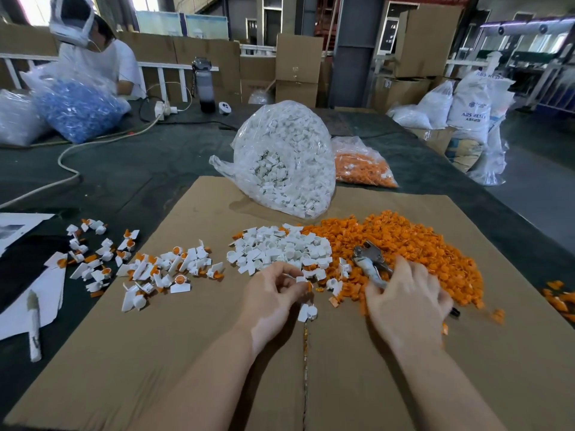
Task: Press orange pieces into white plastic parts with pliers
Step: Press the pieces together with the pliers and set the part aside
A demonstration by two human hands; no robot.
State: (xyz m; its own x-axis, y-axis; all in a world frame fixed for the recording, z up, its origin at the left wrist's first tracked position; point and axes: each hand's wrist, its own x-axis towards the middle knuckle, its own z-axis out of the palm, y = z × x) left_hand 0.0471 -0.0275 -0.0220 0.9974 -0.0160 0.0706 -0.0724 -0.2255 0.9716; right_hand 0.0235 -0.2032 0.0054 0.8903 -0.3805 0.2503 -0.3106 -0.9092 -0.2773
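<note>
On the flat brown cardboard (193,353), the left hand (273,298) pinches a small white plastic part (301,279) in curled fingers. The right hand (407,301) curls round the metal pliers (370,262), their long axis pointing to 11 o'clock. Beyond lie a white pile (280,248) and, at 1 o'clock, a bumpy orange heap (413,241).

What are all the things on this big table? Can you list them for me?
cardboard sheet: one, brown, under the work
loose white parts: a pile, white, middle of the cardboard
loose orange pieces: a big pile, orange, right
joined parts: many, white with orange, left
bag of white parts: one, clear, behind the piles
bag of orange pieces: one, clear, right of that bag
bag of blue parts: one, clear, far left
bottle: one, dark, far side
pliers: one, grey metal, on the orange pile
other person: one, white shirt, far left
left hand: pinches a small white part
right hand: on the pliers' handles
</note>
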